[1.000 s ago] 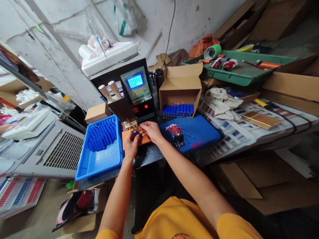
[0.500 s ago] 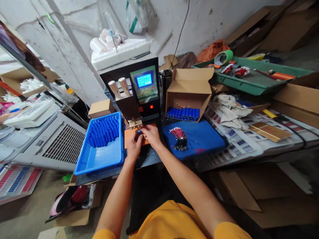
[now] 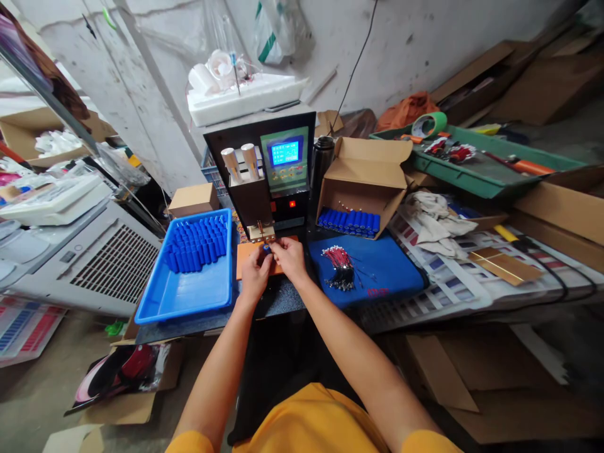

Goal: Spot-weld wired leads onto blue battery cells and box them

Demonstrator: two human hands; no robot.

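My left hand (image 3: 255, 274) is closed around a blue battery cell (image 3: 267, 247), its end just under the copper electrodes (image 3: 260, 230) of a spot welder (image 3: 248, 201). Beside it my right hand (image 3: 288, 257) is closed, fingertips pinched against the same cell's end; whatever thin part they pinch is too small to make out. Both hands are over an orange board (image 3: 245, 260). To the left, a blue tray (image 3: 198, 299) holds many blue cells (image 3: 195, 245) in rows. A bundle of red and black wire leads (image 3: 340, 267) lies on a blue cloth pad (image 3: 391, 267) to the right.
An open cardboard box (image 3: 365, 179) with blue cells stands behind the pad, next to a dark flask (image 3: 323, 154). Farther right are a green tray (image 3: 491, 173) with tape and tools, and a white rag (image 3: 436, 220). A small closed carton (image 3: 192, 199) sits behind the blue tray.
The camera view has shifted slightly. Both hands stay at the electrodes with the battery cell, with only slight finger movement visible.
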